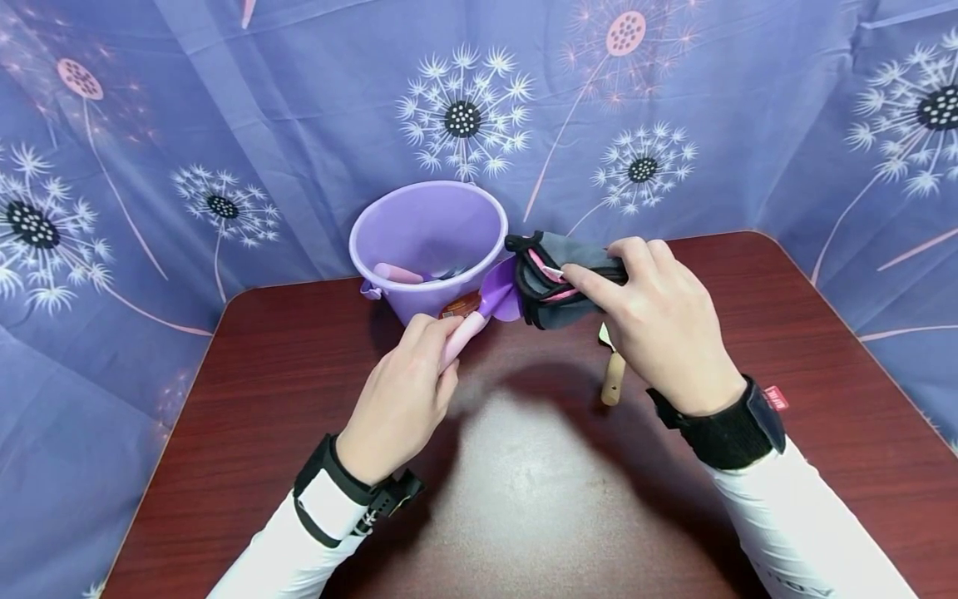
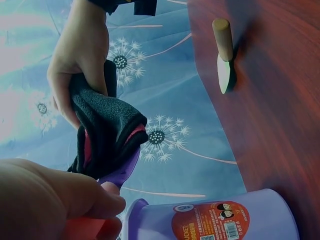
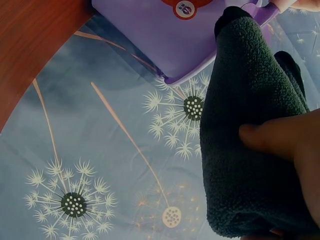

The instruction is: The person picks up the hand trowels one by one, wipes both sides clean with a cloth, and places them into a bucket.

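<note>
**Cloth against trowel blade, held above the table beside the bucket**

The left hand (image 1: 404, 399) is curled around the pink handle of a small trowel (image 1: 479, 312), fingers wrapped fully about the grip. The trowel points away from the person and to the right. Its blade is purple and rounded, and a dark label with red print sits where handle meets blade.

The right hand (image 1: 662, 320) grips a folded cloth (image 1: 550, 279), thumb on the near side and fingers curled over the top. The cloth is dark grey fleece with black edging and a pink inner layer that shows at the fold. Its left end lies over the trowel blade and touches it. The left wrist view shows the purple blade emerging below the cloth (image 2: 107, 132).

Both items are held above the far middle of the table (image 1: 524, 499), a dark red-brown wood-grain surface.

A purple bucket (image 1: 427, 241) stands on the far edge of the table, just left of the cloth. It carries an orange printed label on its wall and holds a pink-handled item inside.

A second tool (image 1: 612, 374) with a plain wooden handle lies on the table under the right hand; the left wrist view shows its short metal blade (image 2: 225, 75).

A blue sheet (image 1: 224, 125) printed with dandelion heads hangs behind and around the table.
</note>
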`<state>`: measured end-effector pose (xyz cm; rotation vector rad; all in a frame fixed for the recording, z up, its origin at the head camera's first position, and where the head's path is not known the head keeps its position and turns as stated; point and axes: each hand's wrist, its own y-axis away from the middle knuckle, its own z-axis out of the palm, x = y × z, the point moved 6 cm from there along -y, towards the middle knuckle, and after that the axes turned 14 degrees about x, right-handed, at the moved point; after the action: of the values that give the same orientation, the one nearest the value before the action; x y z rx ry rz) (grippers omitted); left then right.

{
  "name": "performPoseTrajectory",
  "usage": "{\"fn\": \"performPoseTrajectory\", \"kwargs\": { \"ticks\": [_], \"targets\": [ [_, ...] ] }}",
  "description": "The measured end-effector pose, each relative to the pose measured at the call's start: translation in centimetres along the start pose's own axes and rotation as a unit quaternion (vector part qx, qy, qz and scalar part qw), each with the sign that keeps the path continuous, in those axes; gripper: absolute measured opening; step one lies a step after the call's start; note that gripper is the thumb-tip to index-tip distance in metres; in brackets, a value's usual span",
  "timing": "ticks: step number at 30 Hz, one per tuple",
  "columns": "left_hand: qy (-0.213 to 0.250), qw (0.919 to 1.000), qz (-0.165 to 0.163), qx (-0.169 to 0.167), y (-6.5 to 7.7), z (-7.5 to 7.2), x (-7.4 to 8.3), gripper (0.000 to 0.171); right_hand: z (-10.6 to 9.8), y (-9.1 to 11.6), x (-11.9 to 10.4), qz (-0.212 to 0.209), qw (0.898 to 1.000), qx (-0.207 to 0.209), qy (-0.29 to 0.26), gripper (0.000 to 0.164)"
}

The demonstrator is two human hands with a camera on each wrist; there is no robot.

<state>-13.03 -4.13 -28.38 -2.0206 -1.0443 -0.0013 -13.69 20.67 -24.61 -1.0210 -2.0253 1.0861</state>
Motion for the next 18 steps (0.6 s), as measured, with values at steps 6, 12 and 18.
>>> {"fn": "performPoseTrajectory", "kwargs": {
  "ticks": [6, 12, 18],
  "targets": [
    [0.0, 1.0, -0.001, 0.007, -0.06, -0.2, -0.01, 0.045, -0.16, 0.0, 0.29, 0.02, 1.0, 0.003, 0.007, 0.056],
    [0.0, 0.9999, -0.001, 0.016, -0.11, -0.29, -0.02, 0.044, -0.25, 0.12, 0.63, 0.053, 0.999, -0.002, 0.01, 0.056],
    [0.004, 0.9997, -0.017, 0.019, -0.19, -0.27, -0.14, 0.044, -0.31, 0.25, 0.84, 0.08, 0.997, 0.001, 0.0, 0.068]
  ]
}}
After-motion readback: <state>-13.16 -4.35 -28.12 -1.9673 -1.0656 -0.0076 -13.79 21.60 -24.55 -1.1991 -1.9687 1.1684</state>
